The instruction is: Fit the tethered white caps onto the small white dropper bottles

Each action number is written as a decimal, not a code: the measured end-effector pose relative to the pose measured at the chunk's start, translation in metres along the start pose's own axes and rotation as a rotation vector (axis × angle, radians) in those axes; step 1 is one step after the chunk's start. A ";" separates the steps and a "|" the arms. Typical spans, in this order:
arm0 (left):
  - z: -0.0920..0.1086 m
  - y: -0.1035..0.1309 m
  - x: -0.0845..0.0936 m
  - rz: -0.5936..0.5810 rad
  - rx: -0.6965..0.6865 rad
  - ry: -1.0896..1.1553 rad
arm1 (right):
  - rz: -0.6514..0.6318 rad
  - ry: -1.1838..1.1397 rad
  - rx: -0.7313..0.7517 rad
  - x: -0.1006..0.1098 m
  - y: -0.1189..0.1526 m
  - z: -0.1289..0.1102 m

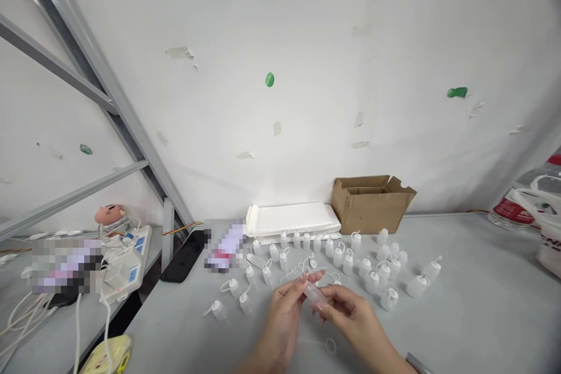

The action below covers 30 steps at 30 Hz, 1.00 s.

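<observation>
A small translucent plastic bottle [315, 294] is held between both hands, low over the grey table. My left hand [287, 301] pinches its upper left end with thumb and fingers. At the lower right end, my right hand [344, 308] grips the bottle's body. Whether a cap sits on the held end is hidden by my fingers. Just beyond my hands lie loose white caps with ring straps [312, 264]. Several small white-capped squeeze bottles [267, 274] stand around them on both sides, and one bottle [218, 310] leans at the left. A pale ring [330, 345] lies near my right wrist.
An open cardboard box [370, 207] and a stack of white flat packs [293, 219] stand against the wall. A black phone [184, 256] lies left. A power strip [131, 266] with cables occupies the side table. Large wrapped bottles [511, 210] are at far right.
</observation>
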<state>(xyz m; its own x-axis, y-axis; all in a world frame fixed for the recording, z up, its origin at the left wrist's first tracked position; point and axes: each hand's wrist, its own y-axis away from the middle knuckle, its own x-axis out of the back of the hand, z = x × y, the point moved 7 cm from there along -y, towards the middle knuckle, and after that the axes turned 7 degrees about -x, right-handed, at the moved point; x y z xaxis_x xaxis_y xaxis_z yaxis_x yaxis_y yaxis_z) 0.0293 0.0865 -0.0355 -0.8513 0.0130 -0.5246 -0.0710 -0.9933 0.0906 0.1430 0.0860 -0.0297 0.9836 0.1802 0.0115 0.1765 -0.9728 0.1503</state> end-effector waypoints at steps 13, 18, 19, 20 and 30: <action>-0.002 0.000 -0.014 -0.147 0.012 0.004 | -0.415 -0.665 -0.293 -0.025 0.002 0.013; 0.003 0.000 -0.007 -0.079 -0.032 -0.103 | -0.301 -0.531 -0.227 -0.019 -0.006 0.014; 0.002 0.000 -0.004 -0.056 -0.032 -0.121 | -0.267 -0.465 -0.197 -0.017 -0.008 0.013; 0.001 0.000 -0.002 -0.038 -0.024 -0.132 | -0.240 -0.403 -0.169 -0.015 -0.009 0.012; 0.008 0.001 -0.008 -0.013 0.019 0.064 | -0.315 -0.469 -0.121 -0.020 -0.007 0.017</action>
<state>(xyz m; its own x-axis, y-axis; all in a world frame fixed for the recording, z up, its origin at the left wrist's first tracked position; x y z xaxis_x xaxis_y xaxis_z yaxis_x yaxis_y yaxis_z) 0.0321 0.0866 -0.0241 -0.8150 0.0180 -0.5792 -0.0925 -0.9907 0.0994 0.1227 0.0866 -0.0473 0.8009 0.3477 -0.4876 0.4851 -0.8541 0.1877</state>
